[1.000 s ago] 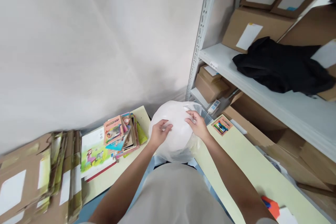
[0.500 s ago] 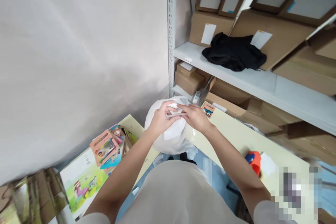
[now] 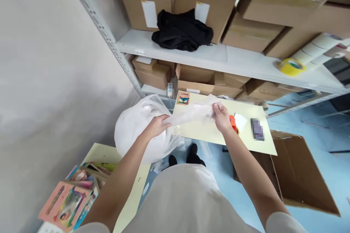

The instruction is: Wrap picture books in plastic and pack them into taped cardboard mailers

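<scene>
A strip of thin, see-through white plastic film (image 3: 193, 113) is stretched between my hands over the table. My right hand (image 3: 222, 117) grips its far end, thumb on top. The fingers of my left hand (image 3: 158, 125) are closed on the film's other end, beside a large rounded white plastic bundle (image 3: 131, 131). Whether that bundle is a roll or a filled bag I cannot tell. Beyond the film, a small pink picture book (image 3: 183, 98) lies on the table.
A cream table (image 3: 197, 131) carries an orange tape dispenser (image 3: 233, 122) and a blurred-out object (image 3: 257, 129). Picture books (image 3: 65, 204) are piled at lower left. Shelving (image 3: 218, 56) holds cartons, black cloth (image 3: 183, 31) and yellow tape (image 3: 292, 66). An open carton (image 3: 303, 174) stands right.
My hands were close together over the white bundle; now my right hand has moved away to the right, drawing the film out between them. The view has turned right.
</scene>
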Available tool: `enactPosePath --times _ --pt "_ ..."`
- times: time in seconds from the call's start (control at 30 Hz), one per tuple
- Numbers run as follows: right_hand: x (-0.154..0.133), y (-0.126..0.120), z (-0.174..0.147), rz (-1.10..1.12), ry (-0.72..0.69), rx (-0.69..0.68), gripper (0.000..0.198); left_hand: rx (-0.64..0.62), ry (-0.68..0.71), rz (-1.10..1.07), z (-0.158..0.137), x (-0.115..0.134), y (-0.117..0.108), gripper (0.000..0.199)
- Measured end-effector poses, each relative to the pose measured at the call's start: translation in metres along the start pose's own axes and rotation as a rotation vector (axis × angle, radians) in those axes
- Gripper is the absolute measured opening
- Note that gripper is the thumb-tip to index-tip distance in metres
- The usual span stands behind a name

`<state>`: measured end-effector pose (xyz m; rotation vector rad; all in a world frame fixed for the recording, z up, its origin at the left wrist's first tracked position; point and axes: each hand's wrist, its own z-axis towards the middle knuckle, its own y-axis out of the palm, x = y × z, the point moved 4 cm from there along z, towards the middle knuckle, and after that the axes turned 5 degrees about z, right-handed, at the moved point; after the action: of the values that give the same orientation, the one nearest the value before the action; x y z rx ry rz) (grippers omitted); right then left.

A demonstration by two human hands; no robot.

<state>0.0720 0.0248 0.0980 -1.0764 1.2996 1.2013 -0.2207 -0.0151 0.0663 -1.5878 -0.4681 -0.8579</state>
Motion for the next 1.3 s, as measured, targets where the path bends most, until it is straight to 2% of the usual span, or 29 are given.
enactPosePath --times 0.13,0.27,0.33,0.43,0.53,0.67,0.77,0.9,1.1,1.2,1.3 --pt "0.018 -0.059 -0.004 0.153 0.099 0.150 0.037 -0.018 -0.005 0.054 0.033 -0.005 -0.001 0.030" --pt "0.043 -0.104 -0.013 0.192 0.188 0.229 0.040 -0.005 -0.020 0.142 0.062 0.006 -0.004 0.028" --pt "0.060 -0.122 -0.019 0.099 0.234 0.258 0.040 -0.005 -0.037 0.258 0.076 0.016 0.001 0.026" --pt "0.088 -0.144 -0.026 -0.154 0.276 0.284 0.039 0.013 -0.098 0.484 0.097 0.029 0.020 0.025" --pt "0.112 -0.158 -0.028 -0.427 0.234 0.276 0.046 0.061 -0.115 0.642 0.115 0.037 0.047 0.024" --pt "0.134 -0.162 -0.027 -0.643 0.053 0.223 0.063 0.082 -0.154 0.743 0.135 0.034 0.082 0.024" --pt "0.150 -0.157 -0.027 -0.743 -0.042 0.115 0.056 0.055 -0.226 0.802 0.146 0.024 0.102 0.026" --pt "0.178 -0.150 -0.027 -0.825 -0.033 -0.067 0.048 0.015 -0.314 0.850 0.154 0.012 0.125 0.027" --pt "0.199 -0.156 -0.025 -1.001 0.004 -0.148 0.070 -0.032 -0.348 0.874 0.164 0.009 0.147 0.032" --pt "0.194 -0.154 -0.026 -1.072 0.022 -0.240 0.081 0.013 -0.292 0.901 0.167 0.018 0.150 0.039" --pt "0.188 -0.145 -0.026 -1.097 0.106 -0.356 0.081 -0.058 -0.148 0.835 0.158 0.028 0.162 0.042"
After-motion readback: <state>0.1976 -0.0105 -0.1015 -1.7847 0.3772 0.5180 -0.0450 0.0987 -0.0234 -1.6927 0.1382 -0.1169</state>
